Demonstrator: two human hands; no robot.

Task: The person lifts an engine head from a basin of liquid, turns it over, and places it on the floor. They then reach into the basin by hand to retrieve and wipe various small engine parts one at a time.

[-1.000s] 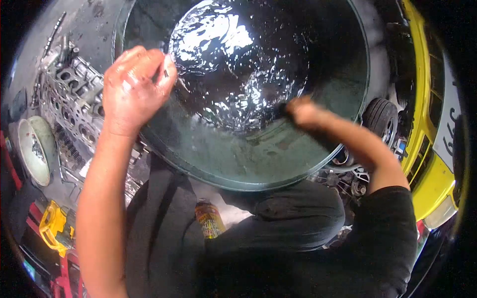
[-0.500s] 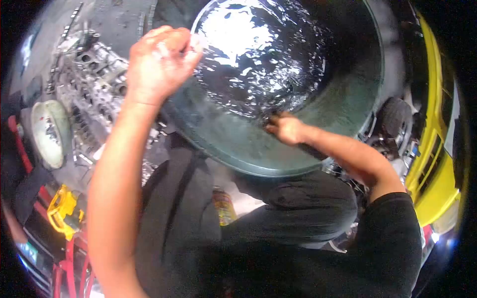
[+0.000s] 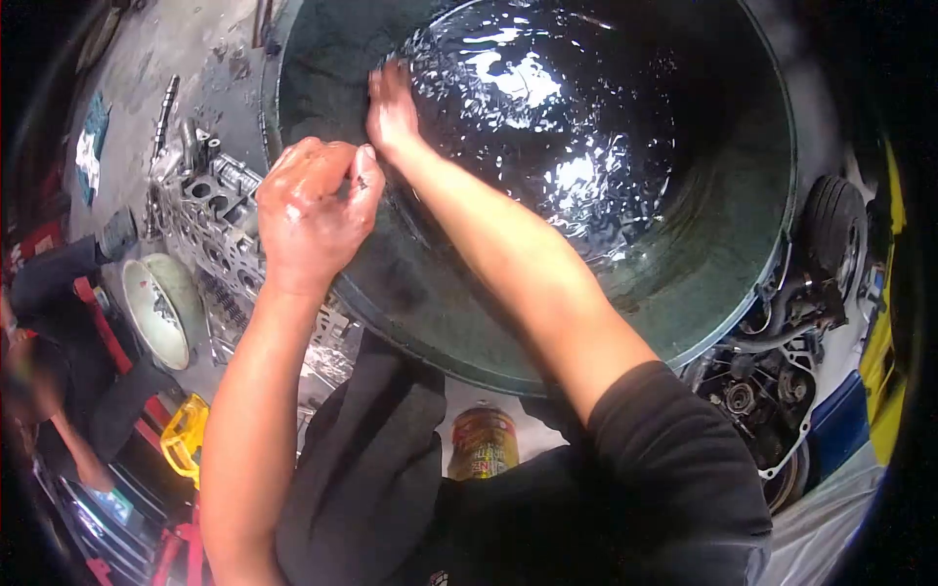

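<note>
A large round dark-green tub (image 3: pixel 713 303) stands in front of me, with rippling dark liquid (image 3: pixel 557 137) in its bottom. Over the tub's left rim, my left hand (image 3: pixel 318 215) is closed in a fist with wet, shiny skin. Whatever it holds, if anything, is hidden by the fingers. My right hand (image 3: pixel 392 107) reaches across into the tub, left of the liquid, close to the inner wall. Its fingers look stretched out and slightly blurred, with nothing visible in them.
Left of the tub lie a metal cylinder head (image 3: pixel 210 220), a camshaft (image 3: pixel 166 117) and a pale bowl (image 3: pixel 156 313). A can (image 3: pixel 484 444) stands between my legs. Engine parts (image 3: pixel 762 391) and a small wheel (image 3: pixel 837 230) are at right. Another person's hand (image 3: pixel 93 474) shows lower left.
My right hand has moved from the tub's near side to the left across the liquid. My left hand stays closed and sits lower in view. The view has shifted.
</note>
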